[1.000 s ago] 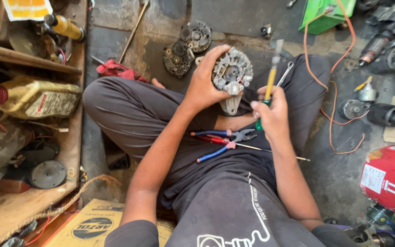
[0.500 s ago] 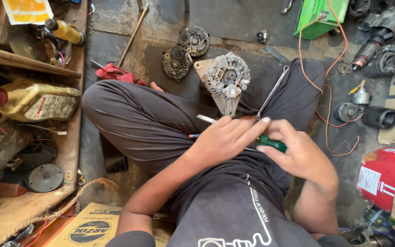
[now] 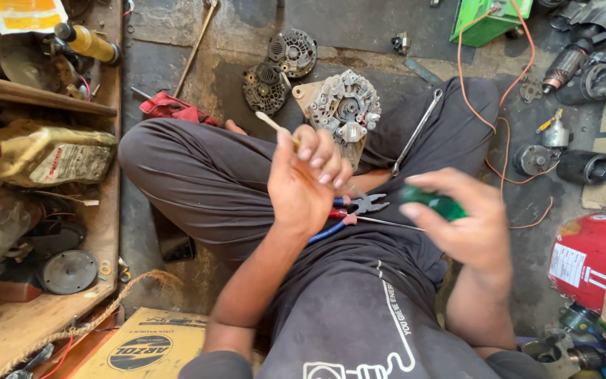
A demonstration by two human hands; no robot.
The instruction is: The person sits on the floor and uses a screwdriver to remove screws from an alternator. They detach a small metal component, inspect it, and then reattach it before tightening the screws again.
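Since half a second ago, both hands have been raised: a thin pale stick [image 3: 273, 123] is pinched in the left hand [image 3: 306, 184], just before the alternator [image 3: 344, 111]; the green-handled screwdriver [image 3: 433, 202] is gripped in the right hand [image 3: 466, 226].

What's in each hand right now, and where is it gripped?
The left hand pinches a thin pale stick at its near end. The right hand grips a screwdriver by its green handle.

Translucent green plastic screwdriver handle [image 3: 435, 202] gripped in right hand [image 3: 468, 228]; pale cream thin stick [image 3: 275, 125] pinched in left hand [image 3: 306, 184]. Just below the left grip, red-and-blue-handled metal pliers [image 3: 348, 214] on dark grey trousers [image 3: 198, 175]. Beyond both grips, dull silver-grey ribbed alternator housing [image 3: 345, 112], orange wire [image 3: 468, 84].
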